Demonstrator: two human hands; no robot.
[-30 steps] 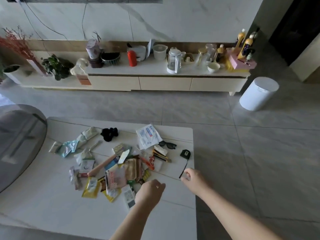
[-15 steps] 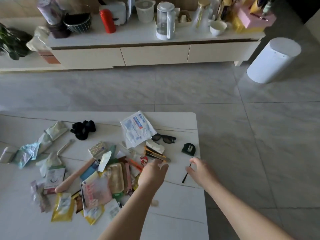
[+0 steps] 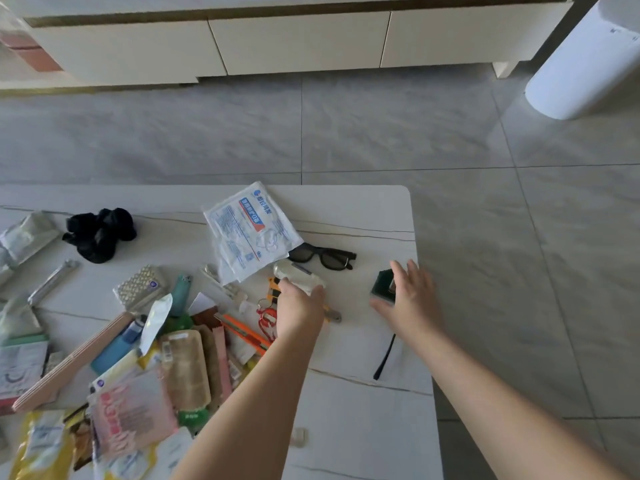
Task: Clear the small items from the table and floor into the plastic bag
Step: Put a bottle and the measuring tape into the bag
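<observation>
Both hands reach over the counter (image 3: 363,216). Left hand (image 3: 299,308) lies palm down among the clutter, its fingertips on a pale wrapped packet (image 3: 300,279) just this side of the black glasses (image 3: 323,257); whether the fingers close on the packet or only touch it, I cannot tell. Under that hand sit an orange-and-black tool (image 3: 275,285), a red keyring clip (image 3: 267,318) and an orange cutter (image 3: 242,330). My right hand (image 3: 410,299) is spread, fingers straight and apart, hovering at a small dark green box (image 3: 382,289) near the counter's right edge; the thumb runs along the box's near side, but I hold nothing. A black strap (image 3: 384,356) trails toward me, partly hidden by my wrist.

Further out lies a white mask packet (image 3: 249,230), one corner over the glasses. To its left are a black cloth bundle (image 3: 100,233), a pill blister (image 3: 140,285) and a teal lighter (image 3: 181,292). Nearer me on the left is the heap: a wooden fan (image 3: 72,362), a blue lighter (image 3: 119,346), a pink sachet (image 3: 133,415), yellow sachets (image 3: 41,448) and a tan pouch (image 3: 185,368). A small white piece (image 3: 298,436) sits alone beside my left forearm.

Beyond the counter is grey tiled floor (image 3: 381,133), a cream cabinet (image 3: 298,39) and a white bin (image 3: 588,60). I see no plastic bag.
</observation>
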